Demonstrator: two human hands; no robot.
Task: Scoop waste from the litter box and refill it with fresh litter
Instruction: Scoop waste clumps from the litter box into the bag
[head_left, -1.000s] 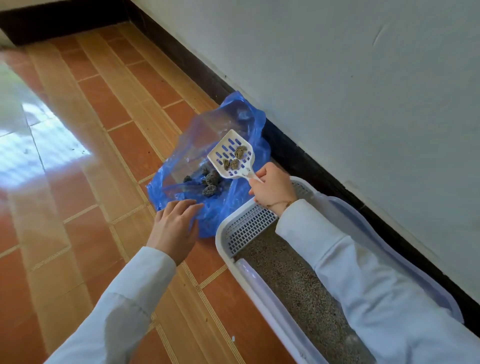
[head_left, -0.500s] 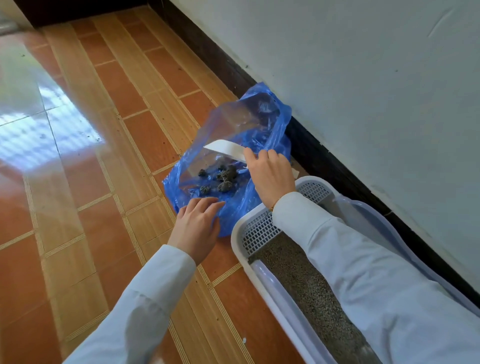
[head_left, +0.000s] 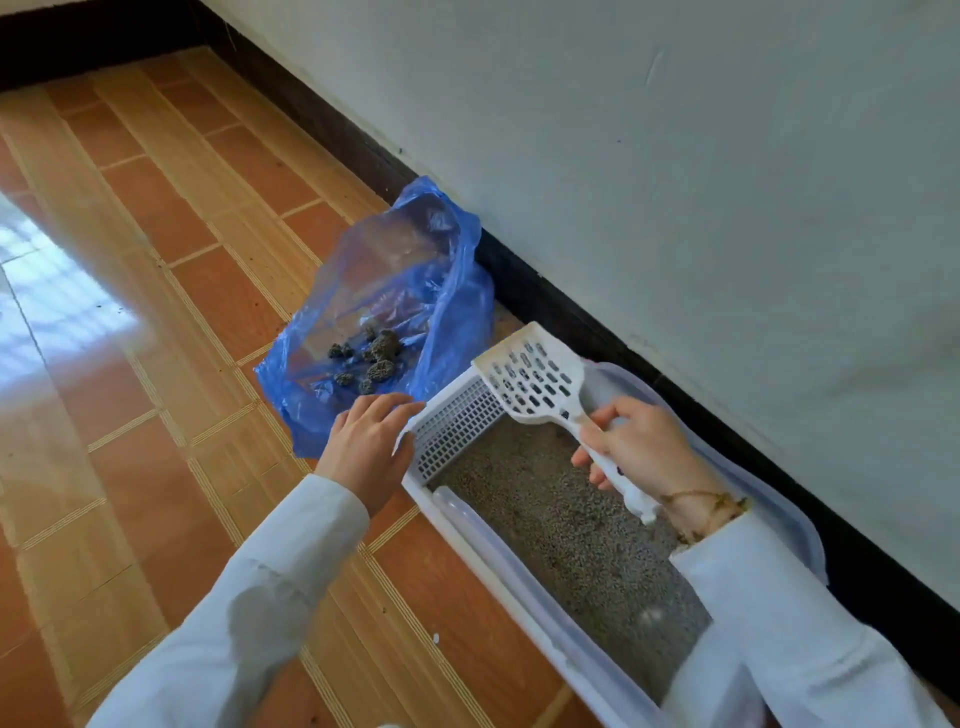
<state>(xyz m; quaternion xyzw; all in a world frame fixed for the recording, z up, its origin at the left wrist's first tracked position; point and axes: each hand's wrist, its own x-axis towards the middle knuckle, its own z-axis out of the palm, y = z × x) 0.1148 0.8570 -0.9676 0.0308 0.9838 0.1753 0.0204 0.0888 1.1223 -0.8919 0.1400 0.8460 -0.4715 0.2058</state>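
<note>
Two hands: my right hand (head_left: 641, 449) grips the empty scoop (head_left: 535, 382) over the litter box (head_left: 524, 587); my left hand (head_left: 363, 447), fingers relaxed, rests beside the bag (head_left: 447, 291).

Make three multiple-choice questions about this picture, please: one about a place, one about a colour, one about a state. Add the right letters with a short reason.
1. Where do the waste clumps lie?
A. in the plastic bag
B. on the scoop
C. on the floor tiles

2. What colour is the plastic bag?
A. black
B. blue
C. green

3. What does the litter scoop carry?
A. nothing
B. several clumps
C. a heap of fresh litter

Answers:
1 A: the dark clumps sit inside the open bag.
2 B: the bag is translucent blue.
3 A: the slotted blade is bare while the right hand holds the handle over the litter box.
</note>
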